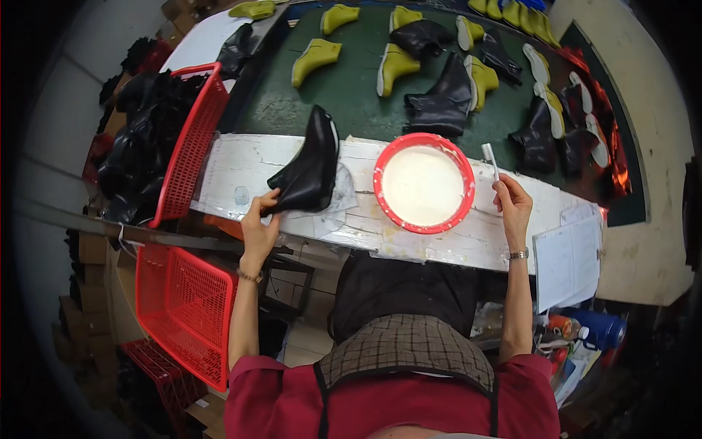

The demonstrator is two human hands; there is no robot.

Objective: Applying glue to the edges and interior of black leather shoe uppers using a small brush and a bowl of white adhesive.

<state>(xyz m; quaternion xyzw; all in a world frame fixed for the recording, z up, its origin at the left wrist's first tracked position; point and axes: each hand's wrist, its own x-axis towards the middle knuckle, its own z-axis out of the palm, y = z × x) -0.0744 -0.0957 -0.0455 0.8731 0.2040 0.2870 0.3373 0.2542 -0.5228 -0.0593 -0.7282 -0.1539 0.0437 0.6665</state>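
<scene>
A black ankle boot (307, 172) lies tilted on the white bench board, its toe toward the far side and a pale sole edge along its right. My left hand (261, 223) is closed on the boot's near left end, thumb and fingers pinching it. In my right hand (514, 205) is a small white brush (489, 155), shaped like a toothbrush, held upright by its handle with the bristle end up. Between my hands stands a red round basin (378, 192) filled with creamy white liquid. White smears mark its rim.
Beyond the board, a green conveyor belt (278, 110) carries yellow boot lasts (316, 60) and black boots (439, 102). At left, a red basket (191, 146) sits beside a heap of black boots (142, 161); another red basket (183, 307) is below. Papers (564, 263) hang at the right edge.
</scene>
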